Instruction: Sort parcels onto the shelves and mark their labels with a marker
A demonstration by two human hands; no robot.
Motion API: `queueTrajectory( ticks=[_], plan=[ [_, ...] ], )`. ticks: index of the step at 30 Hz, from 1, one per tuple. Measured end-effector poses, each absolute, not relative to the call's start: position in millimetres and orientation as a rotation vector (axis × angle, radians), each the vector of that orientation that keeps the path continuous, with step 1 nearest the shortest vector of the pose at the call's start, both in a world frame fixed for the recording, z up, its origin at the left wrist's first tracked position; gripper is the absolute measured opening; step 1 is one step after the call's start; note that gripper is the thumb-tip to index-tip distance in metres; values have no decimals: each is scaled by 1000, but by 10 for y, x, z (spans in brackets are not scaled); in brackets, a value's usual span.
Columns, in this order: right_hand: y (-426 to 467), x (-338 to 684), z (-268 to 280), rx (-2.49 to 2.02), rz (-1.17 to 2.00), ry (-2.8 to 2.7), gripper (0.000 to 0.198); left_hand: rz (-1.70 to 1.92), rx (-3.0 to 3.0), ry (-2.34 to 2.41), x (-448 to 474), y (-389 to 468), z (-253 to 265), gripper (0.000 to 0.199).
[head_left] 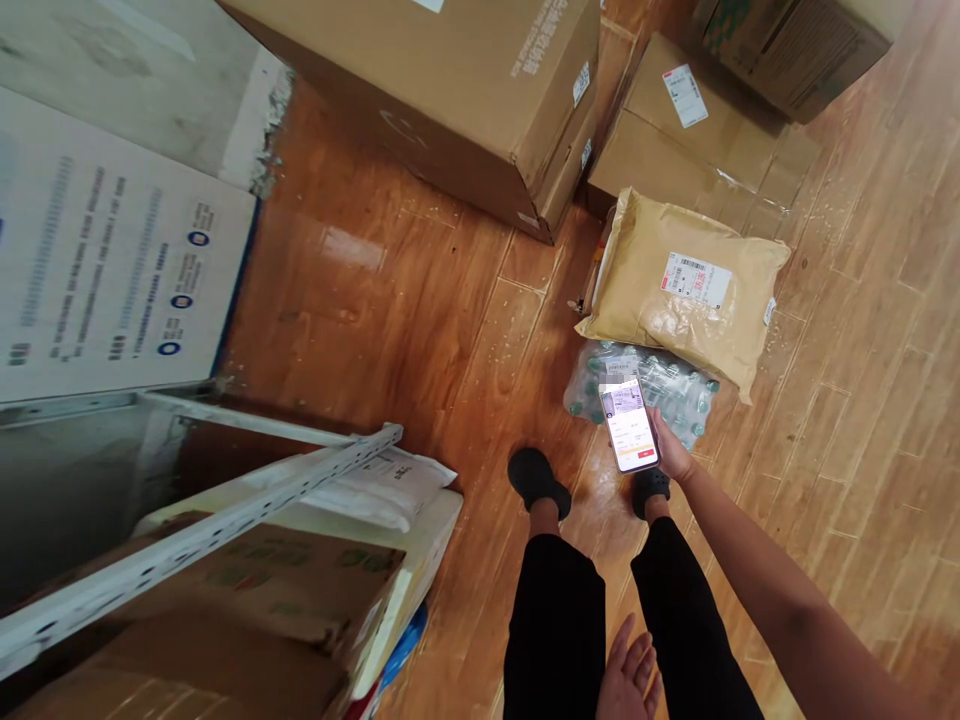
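My right hand (670, 448) holds a smartphone (631, 425) with its lit screen facing me, out over the floor in front of my feet. Just beyond the phone lies a shrink-wrapped pack of bottles (675, 385), and a tan padded parcel (686, 285) with a white label rests partly on it. My left hand (628, 672) hangs low by my thigh, fingers loose and apart, holding nothing. My black trousers and black shoes show below.
Large cardboard boxes (465, 90) and flatter cartons (675, 130) stand on the wooden floor ahead. At left a white metal shelf frame (225, 510) holds boxes (247, 600) and a white bag (382, 485). A printed board (105, 260) leans at far left.
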State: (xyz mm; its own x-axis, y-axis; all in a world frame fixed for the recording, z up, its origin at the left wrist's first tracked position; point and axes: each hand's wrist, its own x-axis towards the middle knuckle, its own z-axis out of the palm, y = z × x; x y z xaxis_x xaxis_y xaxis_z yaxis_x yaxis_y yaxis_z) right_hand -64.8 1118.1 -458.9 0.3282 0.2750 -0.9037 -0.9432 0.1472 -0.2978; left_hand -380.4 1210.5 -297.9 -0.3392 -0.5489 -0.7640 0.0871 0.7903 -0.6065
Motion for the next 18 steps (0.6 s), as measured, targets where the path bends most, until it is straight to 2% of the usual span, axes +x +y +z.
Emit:
queueTrajectory(
  ticks=[3,5,7,13,18],
  plan=[
    [11185,-649,-4547,-1063,1037,798,65,-723,-372,1783,-3746,12105,-2979,76],
    [11190,-651,-4499,-1065,1021,806,64,-745,-345,1746,-3708,12112,-2974,79],
    [11201,-647,-4423,-1060,1023,794,68,-746,-301,1713,-3678,12134,-2951,76],
    [11290,-580,-4053,-1004,1153,623,99,-742,-246,1690,-3453,12255,-2816,72],
    [11400,-520,-3757,-952,1204,540,105,-728,-172,1751,-3144,12303,-2739,64]
  ],
)
